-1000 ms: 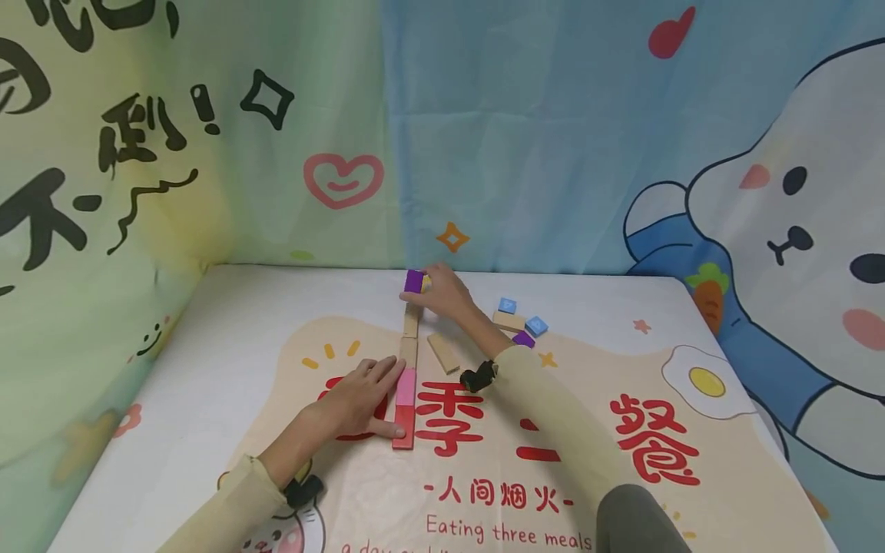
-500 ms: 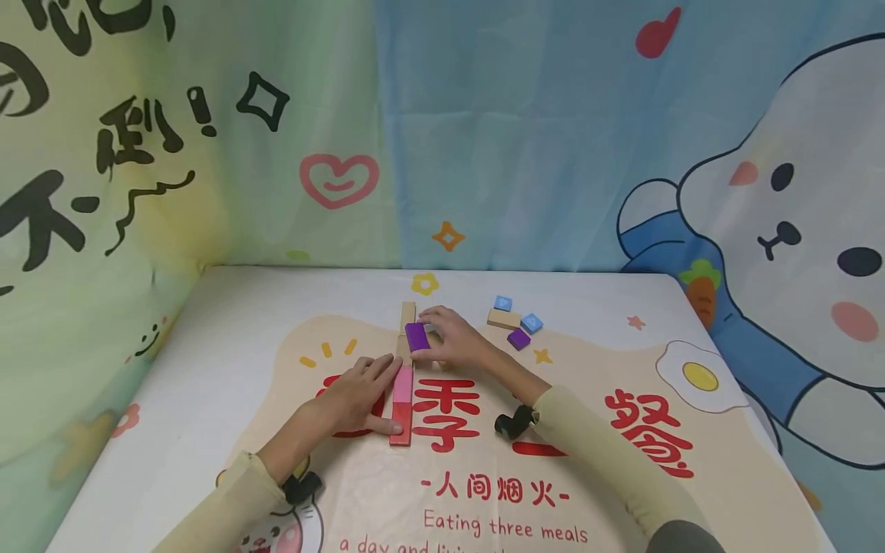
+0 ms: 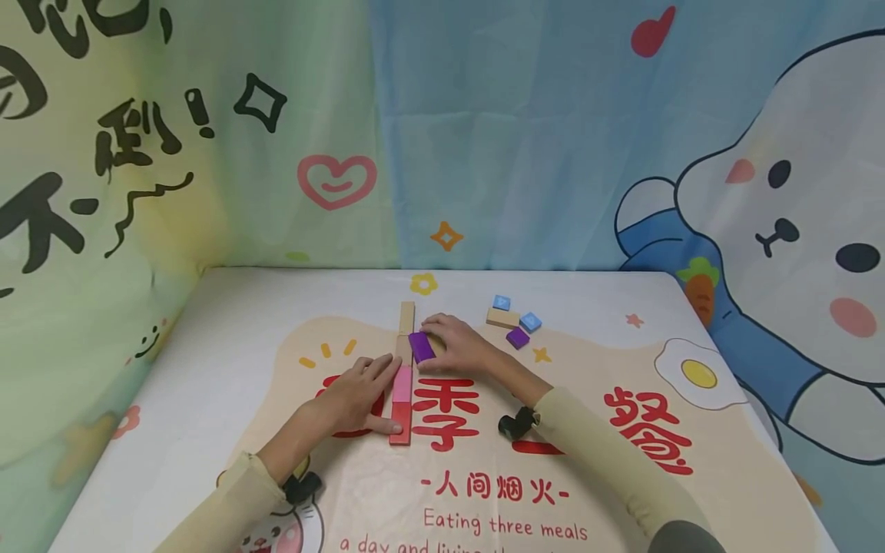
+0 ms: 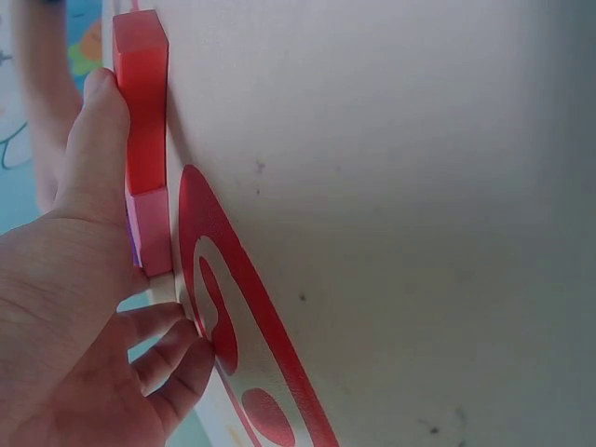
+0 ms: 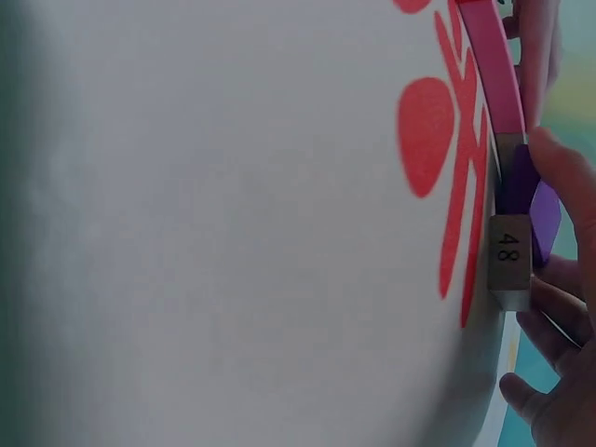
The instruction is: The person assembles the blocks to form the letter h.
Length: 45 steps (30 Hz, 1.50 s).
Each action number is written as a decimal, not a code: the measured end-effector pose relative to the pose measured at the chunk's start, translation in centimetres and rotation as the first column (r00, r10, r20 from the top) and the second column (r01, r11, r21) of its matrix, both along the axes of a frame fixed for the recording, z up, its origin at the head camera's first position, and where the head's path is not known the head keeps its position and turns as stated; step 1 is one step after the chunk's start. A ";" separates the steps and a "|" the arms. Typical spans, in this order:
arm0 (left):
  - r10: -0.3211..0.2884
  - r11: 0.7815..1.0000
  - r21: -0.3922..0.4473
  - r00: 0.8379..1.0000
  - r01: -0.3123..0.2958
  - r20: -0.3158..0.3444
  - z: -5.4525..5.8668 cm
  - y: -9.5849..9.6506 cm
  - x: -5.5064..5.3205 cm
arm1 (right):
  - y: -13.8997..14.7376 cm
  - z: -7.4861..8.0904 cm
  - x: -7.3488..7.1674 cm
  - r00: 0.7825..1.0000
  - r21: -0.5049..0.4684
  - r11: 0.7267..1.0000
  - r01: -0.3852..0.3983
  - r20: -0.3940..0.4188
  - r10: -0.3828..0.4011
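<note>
A straight row of blocks runs away from me: a red block (image 3: 400, 430), a pink block (image 3: 402, 384) and plain wooden blocks (image 3: 407, 316) at the far end. My left hand (image 3: 356, 395) rests along the row's left side, its thumb at the red block (image 4: 144, 102) and its fingertips near the pink and wooden blocks. Right of the row, my right hand (image 3: 459, 344) pinches a purple block (image 3: 422, 348) between thumb and fingers, tilted against the row. A wooden block marked 48 (image 5: 510, 250) lies beside the purple one, mostly hidden under the right hand in the head view.
Beyond the right hand lie two blue blocks (image 3: 530, 322), a wooden block (image 3: 502, 317) and another purple block (image 3: 518, 338). The printed tablecloth (image 3: 242, 330) meets a hanging cloth backdrop (image 3: 518, 153) at the table's far edge.
My right hand has brought the purple block from the row's far end back toward me, now to the right side of the row. The left hand has stayed in place.
</note>
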<state>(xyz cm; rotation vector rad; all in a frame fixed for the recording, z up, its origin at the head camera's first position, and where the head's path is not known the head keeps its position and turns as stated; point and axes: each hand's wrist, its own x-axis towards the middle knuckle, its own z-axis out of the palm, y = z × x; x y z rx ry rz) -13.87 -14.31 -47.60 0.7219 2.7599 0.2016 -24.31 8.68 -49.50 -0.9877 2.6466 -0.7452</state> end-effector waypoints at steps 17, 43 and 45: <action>0.004 1.000 -0.013 1.000 -0.005 -0.014 -0.1 0.0 0.0 | 1.6 -0.1 -0.9 0.999 0.123 0.992 -0.043 0.016 0.042; 0.010 1.000 0.001 1.000 -0.010 -0.013 -0.3 0.0 -0.1 | 3.0 -0.5 -1.7 0.998 0.086 0.995 -0.057 -0.001 0.058; 0.013 1.000 0.000 1.000 -0.013 -0.009 -0.2 0.1 -0.1 | 3.1 -0.5 -1.7 0.998 0.069 0.996 -0.065 -0.005 0.065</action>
